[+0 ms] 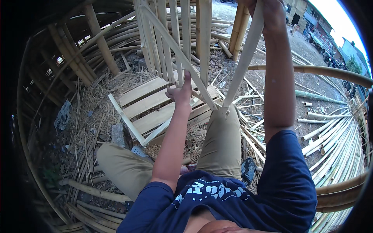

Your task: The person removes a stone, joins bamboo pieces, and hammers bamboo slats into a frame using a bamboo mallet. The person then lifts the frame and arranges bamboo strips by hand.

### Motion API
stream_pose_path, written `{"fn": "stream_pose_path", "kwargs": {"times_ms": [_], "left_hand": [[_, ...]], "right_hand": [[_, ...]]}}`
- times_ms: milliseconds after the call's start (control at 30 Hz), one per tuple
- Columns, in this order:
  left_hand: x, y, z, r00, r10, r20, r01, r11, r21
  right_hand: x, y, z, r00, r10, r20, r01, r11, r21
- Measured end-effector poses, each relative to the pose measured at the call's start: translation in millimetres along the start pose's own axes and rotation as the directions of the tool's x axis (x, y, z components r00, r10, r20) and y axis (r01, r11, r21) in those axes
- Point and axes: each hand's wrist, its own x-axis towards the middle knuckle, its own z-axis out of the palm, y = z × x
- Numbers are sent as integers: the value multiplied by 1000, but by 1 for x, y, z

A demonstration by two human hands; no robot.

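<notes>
My right hand (271, 11) is raised at the top edge, its fingers closed around the upper end of a pale wooden slat (244, 60). That slat slants down to my raised knee, where it meets the lower end of another pale slat (169, 40), forming a V. My left hand (180, 93) is beside this second slat. One digit points up against it, and the other fingers are spread to the left, holding nothing visible. Below and beyond the left hand lies a low slatted wooden panel (144, 105). Upright slats (173, 35) rise behind it.
Long bamboo poles (337, 143) lie fanned out on the right. A curved bamboo rail (311, 68) crosses there. Thick bamboo posts (239, 31) stand ahead. Shavings and offcuts litter the ground, with a grey block (118, 135) by my left knee. Parked vehicles are far off at right.
</notes>
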Motion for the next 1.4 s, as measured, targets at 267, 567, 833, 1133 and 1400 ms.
{"fn": "stream_pose_path", "kwargs": {"times_ms": [267, 567, 833, 1133, 1400], "left_hand": [[53, -38, -57, 953, -86, 292, 184, 926, -329], [96, -18, -117, 992, -34, -119, 26, 997, -66], [153, -11, -148, 977, -7, -212, 122, 835, 537], [165, -24, -129, 962, -62, -266, 268, 404, 875], [162, -49, -141, 985, 36, -167, 154, 226, 962]], "right_hand": [[-27, 75, 13, 994, -45, -103, 63, 982, 177], [-137, 144, -19, 880, 127, -457, -124, 992, 37], [-260, 222, -19, 508, 308, -804, -206, 950, 234], [-387, 266, 4, -90, 502, -860, -431, 759, 488], [-454, 267, 4, -219, 436, -873, -898, 261, 355]]}}
